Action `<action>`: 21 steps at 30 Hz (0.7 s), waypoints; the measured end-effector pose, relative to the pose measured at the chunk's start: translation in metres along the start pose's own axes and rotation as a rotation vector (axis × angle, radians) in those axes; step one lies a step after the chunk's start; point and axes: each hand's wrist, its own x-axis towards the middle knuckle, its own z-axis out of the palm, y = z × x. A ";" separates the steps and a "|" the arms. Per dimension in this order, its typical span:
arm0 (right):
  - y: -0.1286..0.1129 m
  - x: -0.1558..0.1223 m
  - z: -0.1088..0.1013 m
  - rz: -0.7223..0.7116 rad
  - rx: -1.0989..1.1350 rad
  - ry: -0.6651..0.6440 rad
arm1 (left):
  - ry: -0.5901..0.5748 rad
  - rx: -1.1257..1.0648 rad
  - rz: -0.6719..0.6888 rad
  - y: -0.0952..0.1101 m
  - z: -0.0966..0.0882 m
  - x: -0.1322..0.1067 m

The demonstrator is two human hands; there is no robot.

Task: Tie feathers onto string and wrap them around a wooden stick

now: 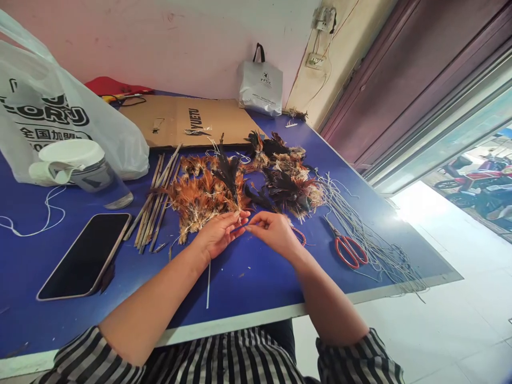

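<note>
One dark feather [228, 173] in left hand [218, 234], quill hidden, right hand [274, 232] near

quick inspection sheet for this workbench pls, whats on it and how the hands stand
surface: blue table with a white front edge and a few loose scraps.
job's things: dark feather upright in the left hand; orange feathers in a pile; black feather pile beside it; sticks; cut strings; red scissors.
clutter: phone, jar, plastic bag, cardboard, paper bag.
grippers: left hand pinches the dark feather; right hand is pinched shut at the left's fingertips, what it holds too small to tell.
cables: white cord on the table; wall wiring.
surroundings: pink wall, open doorway, motorbikes outside.
</note>
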 end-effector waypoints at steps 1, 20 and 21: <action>-0.001 -0.001 0.006 -0.011 -0.010 0.002 | 0.004 0.006 0.019 -0.001 0.000 0.000; 0.008 0.005 -0.017 0.138 0.330 0.120 | 0.063 0.141 0.196 -0.003 -0.003 0.006; 0.010 0.006 -0.018 0.147 0.400 0.162 | 0.067 0.115 0.187 -0.003 -0.004 0.006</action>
